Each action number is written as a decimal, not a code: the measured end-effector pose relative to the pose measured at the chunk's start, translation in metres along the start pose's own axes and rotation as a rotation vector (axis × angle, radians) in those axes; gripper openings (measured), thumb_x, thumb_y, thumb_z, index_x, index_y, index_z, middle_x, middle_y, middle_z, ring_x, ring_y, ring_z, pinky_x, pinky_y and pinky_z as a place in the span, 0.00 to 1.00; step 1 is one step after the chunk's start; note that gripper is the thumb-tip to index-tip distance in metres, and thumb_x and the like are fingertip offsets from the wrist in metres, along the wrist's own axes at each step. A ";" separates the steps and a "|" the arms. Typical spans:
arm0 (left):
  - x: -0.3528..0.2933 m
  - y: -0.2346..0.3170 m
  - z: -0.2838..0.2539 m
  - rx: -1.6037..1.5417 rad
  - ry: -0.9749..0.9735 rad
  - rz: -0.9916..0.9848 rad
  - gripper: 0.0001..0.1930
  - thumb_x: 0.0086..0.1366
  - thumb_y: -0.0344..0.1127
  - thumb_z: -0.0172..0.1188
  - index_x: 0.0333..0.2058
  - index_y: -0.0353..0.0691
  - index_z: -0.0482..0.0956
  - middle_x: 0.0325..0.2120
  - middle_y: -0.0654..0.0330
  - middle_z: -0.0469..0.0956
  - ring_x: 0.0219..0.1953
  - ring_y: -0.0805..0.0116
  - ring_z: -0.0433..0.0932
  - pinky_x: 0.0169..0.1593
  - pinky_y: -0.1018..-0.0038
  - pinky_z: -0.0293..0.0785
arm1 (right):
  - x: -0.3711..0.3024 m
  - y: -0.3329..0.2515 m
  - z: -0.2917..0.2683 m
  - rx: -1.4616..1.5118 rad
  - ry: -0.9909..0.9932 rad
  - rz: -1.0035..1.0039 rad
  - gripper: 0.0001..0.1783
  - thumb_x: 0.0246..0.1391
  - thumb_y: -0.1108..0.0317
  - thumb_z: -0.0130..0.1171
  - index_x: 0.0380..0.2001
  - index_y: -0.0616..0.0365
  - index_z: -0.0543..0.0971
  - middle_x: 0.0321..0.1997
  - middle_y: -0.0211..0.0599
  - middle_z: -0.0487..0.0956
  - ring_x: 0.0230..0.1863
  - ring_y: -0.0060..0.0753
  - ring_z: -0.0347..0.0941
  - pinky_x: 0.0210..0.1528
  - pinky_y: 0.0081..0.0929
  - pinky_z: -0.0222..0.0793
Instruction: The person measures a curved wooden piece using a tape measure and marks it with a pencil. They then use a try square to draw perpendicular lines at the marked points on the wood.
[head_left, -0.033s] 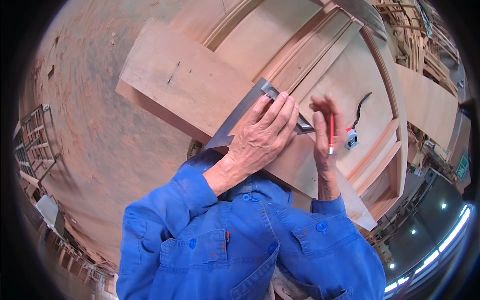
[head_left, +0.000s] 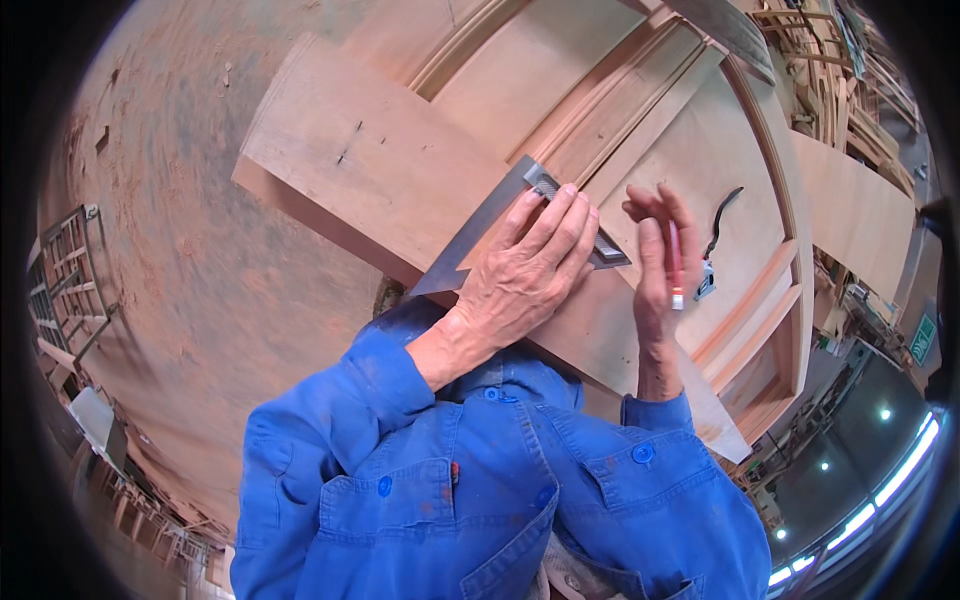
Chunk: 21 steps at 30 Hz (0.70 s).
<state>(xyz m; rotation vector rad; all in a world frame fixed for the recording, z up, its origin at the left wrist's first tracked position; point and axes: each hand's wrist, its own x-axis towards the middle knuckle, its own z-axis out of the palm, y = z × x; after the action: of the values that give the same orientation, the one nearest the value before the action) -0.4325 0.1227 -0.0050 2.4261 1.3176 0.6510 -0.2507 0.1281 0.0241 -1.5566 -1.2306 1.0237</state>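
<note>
Square (head_left: 480, 228), dark metal, open triangular form: lies flat on the wide wooden board (head_left: 330, 125), its lower left corner at the board's near edge. Cannot tell if the corner juts past. Upper corner points away from the person; right corner ends just short of the right hand (head_left: 657, 262).

Edges and room: near edge of board runs slantwise from upper left toward the person's blue jacket (head_left: 450, 470), close to the body. Left of the square, the board stretches to its far end and carries a few short dark marks. Gap between the two hands, with wood visible in it. Tape measure (head_left: 705, 283) with black strap sits on the wooden panel (head_left: 690, 160) just right of the right hand, the nearest thing on that side.

Pose: left hand (head_left: 522, 268) reaches slantwise up and to the right, wrist bent, palm down over the square; fingers straight, only slightly spread, tips laid across its upper right bar. Right forearm upright in view, hand raised, back of hand outward to the right. Fingers bent around a red pencil (head_left: 677, 275), pale end downward; hand and pencil blurred, exact pinch cannot be told.
</note>
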 end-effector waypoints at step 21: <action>-0.005 -0.002 0.004 -0.033 0.017 0.017 0.23 0.60 0.38 0.60 0.54 0.40 0.82 0.58 0.53 0.76 0.68 0.48 0.69 0.75 0.48 0.59 | 0.082 -0.043 0.074 -0.401 -0.645 -0.089 0.13 0.60 0.65 0.64 0.37 0.67 0.85 0.22 0.47 0.80 0.22 0.33 0.77 0.30 0.31 0.73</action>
<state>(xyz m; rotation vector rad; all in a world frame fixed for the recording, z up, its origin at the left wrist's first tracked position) -0.4340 0.1196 -0.0108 2.4130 1.2847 0.6940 -0.3185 0.2248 0.0378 -1.4855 -2.0299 1.3336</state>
